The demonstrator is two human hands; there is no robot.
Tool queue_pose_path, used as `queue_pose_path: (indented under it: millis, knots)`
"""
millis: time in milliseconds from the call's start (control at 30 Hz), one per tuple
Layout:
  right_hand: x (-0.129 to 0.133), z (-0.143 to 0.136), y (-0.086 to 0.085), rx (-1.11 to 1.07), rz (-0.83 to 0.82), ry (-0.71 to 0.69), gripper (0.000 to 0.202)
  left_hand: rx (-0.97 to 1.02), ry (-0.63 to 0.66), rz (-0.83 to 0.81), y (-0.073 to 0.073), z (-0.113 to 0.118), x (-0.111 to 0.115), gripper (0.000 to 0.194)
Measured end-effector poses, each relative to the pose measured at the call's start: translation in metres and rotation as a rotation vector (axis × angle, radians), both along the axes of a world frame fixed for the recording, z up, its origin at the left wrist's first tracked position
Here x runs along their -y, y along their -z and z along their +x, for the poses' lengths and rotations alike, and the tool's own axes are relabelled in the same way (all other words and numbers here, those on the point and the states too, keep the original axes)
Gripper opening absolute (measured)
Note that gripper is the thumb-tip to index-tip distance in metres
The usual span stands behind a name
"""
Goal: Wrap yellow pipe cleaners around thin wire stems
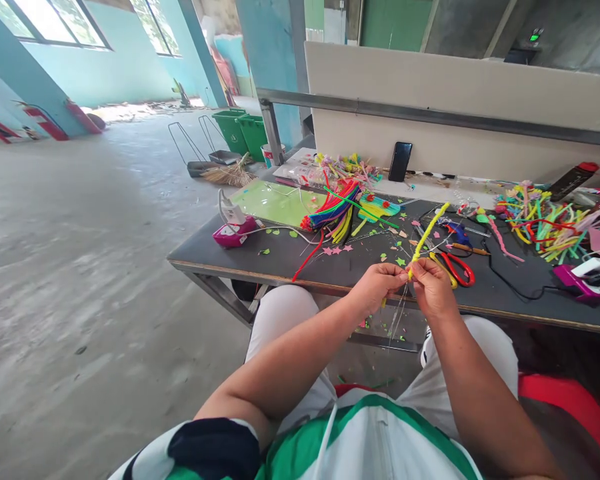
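A yellow pipe cleaner (425,239) is pinched between my two hands at the table's front edge, its long end slanting up and away to the right. My left hand (383,287) grips it low with fingertips closed, and my right hand (431,283) pinches it just beside. Thin, clear strands dangle below the fingers. Close to my right hand lie red-handled scissors (461,269) and a blue tool (459,233), perhaps a glue gun. Left of my hands rests a bundle of coloured pipe cleaners (336,212).
The dark table (510,273) carries scattered paper stars and scraps. A second pipe cleaner pile (555,220) sits right; a phone (401,161) leans against the back board. Magenta power sockets stand at left (234,231) and right (580,283). Green bins (254,137) stand on the floor.
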State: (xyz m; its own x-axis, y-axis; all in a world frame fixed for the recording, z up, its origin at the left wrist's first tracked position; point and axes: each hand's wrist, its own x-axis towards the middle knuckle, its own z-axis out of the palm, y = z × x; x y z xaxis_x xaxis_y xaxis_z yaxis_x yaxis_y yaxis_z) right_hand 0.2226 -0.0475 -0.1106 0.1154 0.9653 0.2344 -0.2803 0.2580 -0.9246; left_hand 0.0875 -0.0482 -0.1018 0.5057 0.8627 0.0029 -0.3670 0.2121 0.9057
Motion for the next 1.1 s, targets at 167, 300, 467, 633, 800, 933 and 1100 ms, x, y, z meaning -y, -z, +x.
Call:
queue_pose_path:
  millis: [167,300,467,633,800,933,1100]
  knots:
    - [0.003,-0.001,-0.005,-0.113,-0.010,-0.175,0.018,0.185,0.155,-0.129,-0.001,0.001,0.004,0.032]
    - [0.003,0.002,-0.008,-0.069,0.002,-0.242,0.024,0.152,0.132,-0.097,-0.004,0.003,0.009,0.032]
    - [-0.004,0.004,-0.002,0.044,0.027,-0.098,0.018,-0.085,-0.142,0.124,-0.005,0.003,0.009,0.031]
    - [-0.007,0.002,0.005,0.198,0.095,0.185,0.026,-0.348,-0.350,0.293,-0.002,0.002,0.001,0.023]
    - [-0.001,0.003,0.004,0.382,0.113,0.252,0.027,-0.550,-0.425,0.450,-0.002,0.003,-0.001,0.018]
    - [0.000,0.004,0.001,0.447,0.061,0.260,0.025,-0.626,-0.411,0.534,-0.005,0.001,0.000,0.018]
    - [-0.001,0.005,-0.001,0.339,0.006,0.210,0.025,-0.510,-0.219,0.417,-0.010,-0.004,0.000,0.024]
